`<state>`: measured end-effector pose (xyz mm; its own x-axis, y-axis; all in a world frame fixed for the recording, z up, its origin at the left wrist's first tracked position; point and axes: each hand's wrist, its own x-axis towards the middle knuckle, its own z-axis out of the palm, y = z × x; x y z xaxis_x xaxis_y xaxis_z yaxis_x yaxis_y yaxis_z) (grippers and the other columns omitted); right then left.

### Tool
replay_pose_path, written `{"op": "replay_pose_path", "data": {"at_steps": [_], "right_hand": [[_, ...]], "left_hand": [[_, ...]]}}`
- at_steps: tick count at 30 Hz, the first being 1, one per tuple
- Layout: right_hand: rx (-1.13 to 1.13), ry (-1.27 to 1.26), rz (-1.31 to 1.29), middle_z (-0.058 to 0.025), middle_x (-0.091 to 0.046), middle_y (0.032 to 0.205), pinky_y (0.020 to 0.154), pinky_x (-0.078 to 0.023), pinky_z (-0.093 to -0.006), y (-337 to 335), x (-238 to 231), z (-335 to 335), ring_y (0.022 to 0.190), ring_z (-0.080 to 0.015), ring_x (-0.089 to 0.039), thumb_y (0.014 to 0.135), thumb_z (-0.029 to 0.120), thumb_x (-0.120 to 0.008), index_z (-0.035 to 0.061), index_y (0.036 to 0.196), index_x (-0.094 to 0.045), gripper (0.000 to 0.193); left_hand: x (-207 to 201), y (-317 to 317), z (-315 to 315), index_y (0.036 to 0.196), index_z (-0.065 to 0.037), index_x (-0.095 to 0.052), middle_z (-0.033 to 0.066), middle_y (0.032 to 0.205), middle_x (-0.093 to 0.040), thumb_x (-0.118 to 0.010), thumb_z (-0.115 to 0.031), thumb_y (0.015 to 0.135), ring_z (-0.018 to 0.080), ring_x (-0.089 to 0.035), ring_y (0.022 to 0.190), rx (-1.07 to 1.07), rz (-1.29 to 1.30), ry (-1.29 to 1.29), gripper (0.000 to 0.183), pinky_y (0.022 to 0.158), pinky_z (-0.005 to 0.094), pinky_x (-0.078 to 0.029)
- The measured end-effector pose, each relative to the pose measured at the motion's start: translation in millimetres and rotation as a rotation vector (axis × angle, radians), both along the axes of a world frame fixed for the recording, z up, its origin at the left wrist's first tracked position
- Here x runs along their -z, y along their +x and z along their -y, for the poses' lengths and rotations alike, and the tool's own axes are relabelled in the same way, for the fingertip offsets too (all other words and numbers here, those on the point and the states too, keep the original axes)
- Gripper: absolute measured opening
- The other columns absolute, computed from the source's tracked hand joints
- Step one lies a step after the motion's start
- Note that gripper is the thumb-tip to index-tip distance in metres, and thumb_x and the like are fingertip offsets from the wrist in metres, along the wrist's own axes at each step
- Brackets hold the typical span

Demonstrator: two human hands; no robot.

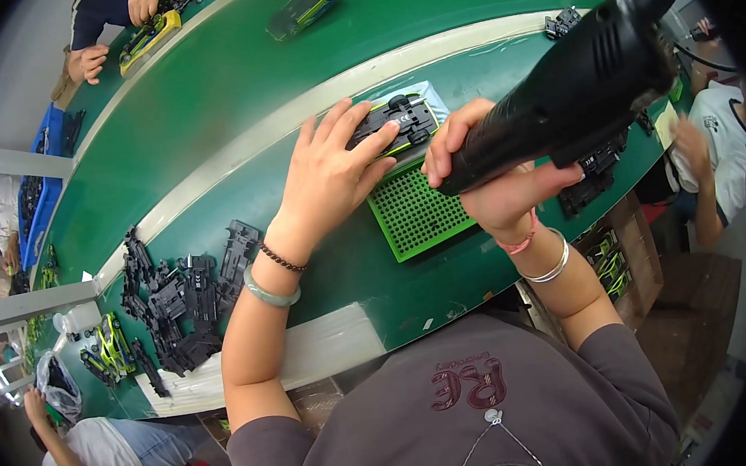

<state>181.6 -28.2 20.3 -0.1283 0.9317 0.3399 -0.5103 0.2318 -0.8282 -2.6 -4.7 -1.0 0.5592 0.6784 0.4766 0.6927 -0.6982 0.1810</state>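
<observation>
A toy car (404, 124) lies upside down on the green bench, its black underside and wheels facing up and a yellow-green edge showing. My left hand (332, 159) steadies it, fingertips on the chassis and near side. In my right hand (493, 171) is a black electric screwdriver (554, 87), its body slanting up to the right with a cable at the top. My fingers wrap its lower end, near the car; the bit is hidden. Just below the car sits a green perforated tray (419, 212), partly covered by my right hand.
Black chassis parts (190, 304) are heaped at left, beside green toy cars (115, 345). More black parts (592, 176) lie at right. Beyond a pale divider (268, 119), another car (307, 9) is on the green surface. Co-workers sit around; one person's hands (145, 4) work at upper left.
</observation>
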Motion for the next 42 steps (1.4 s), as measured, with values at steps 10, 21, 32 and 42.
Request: {"op": "replay_pose_path", "data": {"at_steps": [10, 21, 32, 42], "right_hand": [[-0.012, 0.004, 0.031, -0.007, -0.05, 0.062, 0.053, -0.044, -0.0275, -7.7, 18.4, -1.0, 0.054, -0.0155, -0.05, 0.045, 0.096, -0.018, 0.0038, 0.081, -0.043, 0.102], [0.106, -0.074, 0.271, -0.0076, -0.049, 0.061, 0.047, -0.043, -0.0257, -22.3, 8.0, 8.3, 0.052, -0.0161, -0.051, 0.047, 0.096, -0.02, 0.0005, 0.078, -0.046, 0.104], [0.09, 0.195, 0.101, -0.009, -0.05, 0.06, 0.05, -0.043, -0.0299, 8.6, -28.7, -20.3, 0.05, -0.0181, -0.049, 0.046, 0.097, -0.012, 0.0017, 0.08, -0.046, 0.106], [0.27, 0.148, 0.13, -0.0088, -0.049, 0.054, 0.045, -0.043, -0.0274, 3.7, -28.5, -69.0, 0.047, -0.0191, -0.051, 0.053, 0.093, -0.019, 0.0019, 0.076, -0.049, 0.099]], "left_hand": [[4.4, -2.6, -3.0, 0.108, -0.018, -0.059, 0.0116, 0.113, -0.054, -0.066, -0.027, 0.075, 0.0308, -0.049, 0.109, 0.019, 0.059, 0.016, 0.035, 0.087, 0.0434, -0.04], [3.1, -3.7, -1.6, 0.108, -0.018, -0.059, 0.0115, 0.113, -0.054, -0.067, -0.027, 0.074, 0.031, -0.049, 0.107, 0.02, 0.051, 0.016, 0.036, 0.086, 0.0425, -0.041], [-1.7, -0.2, 4.1, 0.111, -0.02, -0.057, 0.0114, 0.117, -0.052, -0.065, -0.028, 0.076, 0.0307, -0.047, 0.111, -0.035, -0.06, 0.061, 0.037, 0.087, 0.048, -0.041], [-7.8, 3.1, 5.7, 0.113, -0.02, -0.056, 0.0103, 0.119, -0.051, -0.064, -0.027, 0.078, 0.031, -0.044, 0.117, -0.06, -0.116, 0.018, 0.037, 0.091, 0.051, -0.038]]}}
